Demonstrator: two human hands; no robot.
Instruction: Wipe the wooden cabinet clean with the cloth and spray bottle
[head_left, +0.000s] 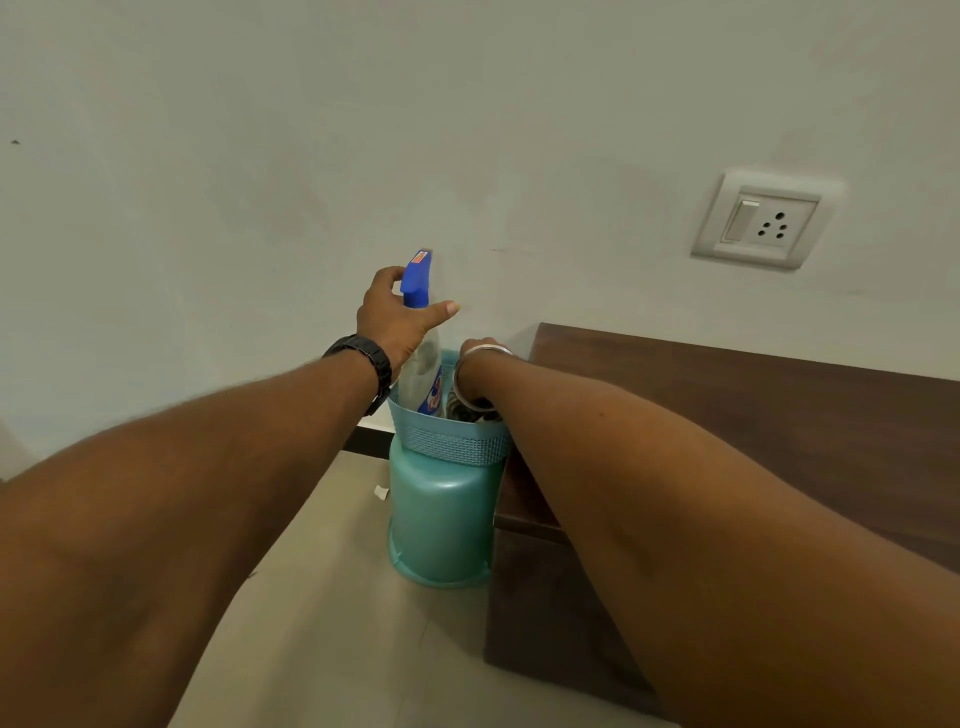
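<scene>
The spray bottle (422, 364) stood upright in a blue basket (452, 448), its blue trigger head clear of the rim. The left hand (397, 325) gripped it at the neck, fingers curled round behind the head, thumb held out straight to the right. The right hand (471, 353) was dipped into the same basket just beside the bottle. Its fingers were hidden below the rim, so whether they were closed on anything could not be told. A dark bundle (465, 409) lay under that wrist, possibly the cloth, not confirmed.

The basket sat on a teal tub (441, 519) on the floor, which stood against the side of the wooden cabinet (753, 415). A wall socket (761, 222) was mounted above the cabinet.

Assessment: the task appeared to be at the fetching stage. No spray or wet streaks were visible on the cabinet top. Spraying and wiping remained to be done.
</scene>
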